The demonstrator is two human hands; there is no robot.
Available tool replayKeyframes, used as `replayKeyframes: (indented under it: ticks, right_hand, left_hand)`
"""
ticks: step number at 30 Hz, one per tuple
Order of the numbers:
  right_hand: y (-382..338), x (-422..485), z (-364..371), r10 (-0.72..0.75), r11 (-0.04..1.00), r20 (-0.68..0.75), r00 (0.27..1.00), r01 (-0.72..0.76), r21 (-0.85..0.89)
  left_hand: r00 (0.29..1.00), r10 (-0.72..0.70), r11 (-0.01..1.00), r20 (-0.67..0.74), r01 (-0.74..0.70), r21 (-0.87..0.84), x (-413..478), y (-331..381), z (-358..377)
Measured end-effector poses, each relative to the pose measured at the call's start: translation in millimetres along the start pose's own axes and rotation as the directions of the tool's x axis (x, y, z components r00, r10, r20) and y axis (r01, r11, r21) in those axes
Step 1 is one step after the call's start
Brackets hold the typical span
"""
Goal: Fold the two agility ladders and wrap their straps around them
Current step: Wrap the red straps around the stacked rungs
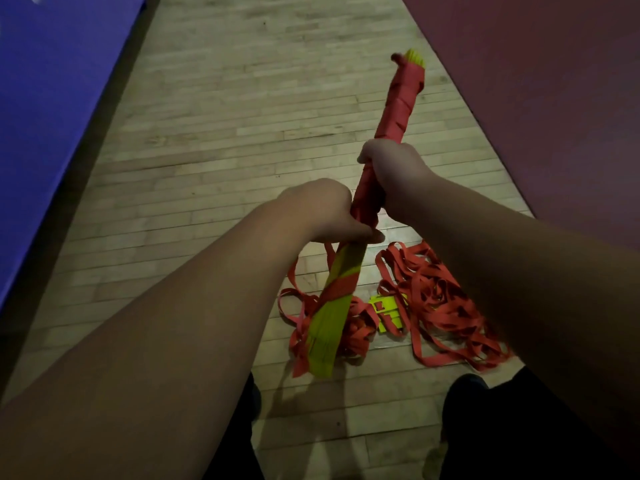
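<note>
Two bare forearms reach in from the bottom corners and meet over the floor. The left hand has its fingers curled around the folded ladder at about mid-length, thumb pressed along the lower side. The right hand is closed in a fist around the same bundle just above it, the two hands almost touching. The bundle slants from low centre up to the right, held off the floor. Above the hands it is tightly wound in red strap, with only yellow rung tips showing at the far end. Below the hands the turns are sparse and the yellow rungs show bare. Loose strap trails from the lower end down to the wooden floor, where a tangled red heap spreads to the right. The heap half covers the yellow rungs of a second ladder. A dark shoe stands just beside the heap's near edge. The floor runs as a bare lane ahead, narrowing between a blue mat on the left and a dark red mat on the right.
</note>
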State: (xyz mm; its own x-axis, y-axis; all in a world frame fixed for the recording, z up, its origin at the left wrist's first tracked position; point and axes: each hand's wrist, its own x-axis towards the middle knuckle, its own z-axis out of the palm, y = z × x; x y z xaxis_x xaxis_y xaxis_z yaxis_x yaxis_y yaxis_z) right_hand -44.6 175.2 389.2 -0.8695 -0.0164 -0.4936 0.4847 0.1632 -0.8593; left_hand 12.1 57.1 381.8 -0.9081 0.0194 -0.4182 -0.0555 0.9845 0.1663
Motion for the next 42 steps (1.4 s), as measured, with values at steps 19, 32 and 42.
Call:
replayKeyframes:
  ticks: [19,32,42]
  right_hand:
    - [-27.4,-8.3,-14.6,-0.144,0.783,0.331,0.933,-0.097,0.615]
    - [-2.8,11.3,-3.5,-0.066,0.959,0.113,0.991,0.031,0.283]
    - [-13.4,-0.5,-6.9,-0.085,0.951,0.218,0.972,0.014,0.31]
  left_hand:
    - [0.982,0.187,0.683,0.021,-0.115,-0.722,-17.1,-2.8,-32.6]
    - [1.0,-0.018,0.966,-0.018,0.013,-0.257,-8.0,4.7,-14.7]
    - [0.999,-0.006,0.904,-0.037,-0.01,-0.427,-4.9,-0.2,-16.4]
